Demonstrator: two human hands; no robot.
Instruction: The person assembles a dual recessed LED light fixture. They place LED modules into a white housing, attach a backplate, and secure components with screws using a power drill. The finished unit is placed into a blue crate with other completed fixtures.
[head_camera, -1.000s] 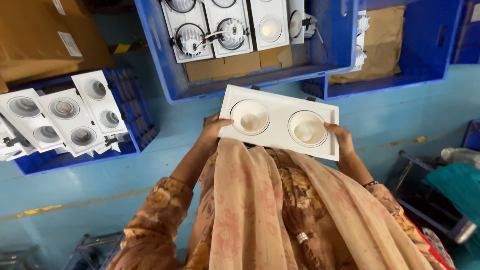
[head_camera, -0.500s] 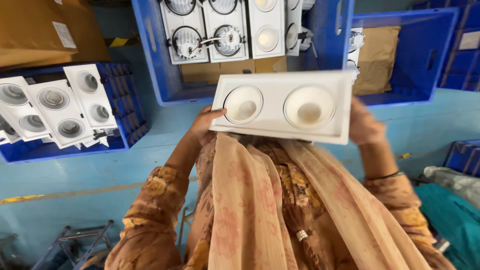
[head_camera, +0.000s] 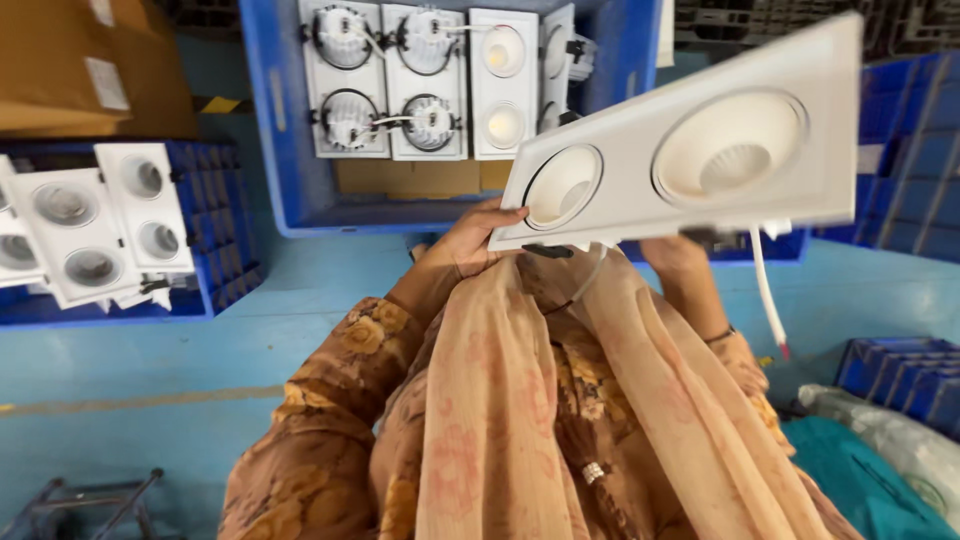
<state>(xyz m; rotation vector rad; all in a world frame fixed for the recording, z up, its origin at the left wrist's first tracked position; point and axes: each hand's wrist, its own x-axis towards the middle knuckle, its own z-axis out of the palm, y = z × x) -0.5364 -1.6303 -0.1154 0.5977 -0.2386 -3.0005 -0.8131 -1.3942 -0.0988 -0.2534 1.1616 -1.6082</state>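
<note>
I hold a white rectangular twin-downlight fixture (head_camera: 690, 150) raised close to the camera, tilted up to the right, its two round lamp openings facing me. My left hand (head_camera: 470, 235) grips its lower left edge. My right hand (head_camera: 672, 252) is under its lower middle edge, mostly hidden by the fixture. A white wire (head_camera: 765, 290) with a red tip dangles from its underside. Below the hands hangs my peach scarf over patterned brown sleeves.
A blue crate (head_camera: 270, 150) ahead holds several similar white fixtures, some face down on cardboard. A second blue crate (head_camera: 225, 220) at left holds more. A cardboard box (head_camera: 60, 60) sits top left. Stacked blue crates (head_camera: 920, 160) stand right; the floor is blue.
The fixture has been lifted from waist level up toward the camera and to the right, now looming large and tilted. Both hands rose with it.
</note>
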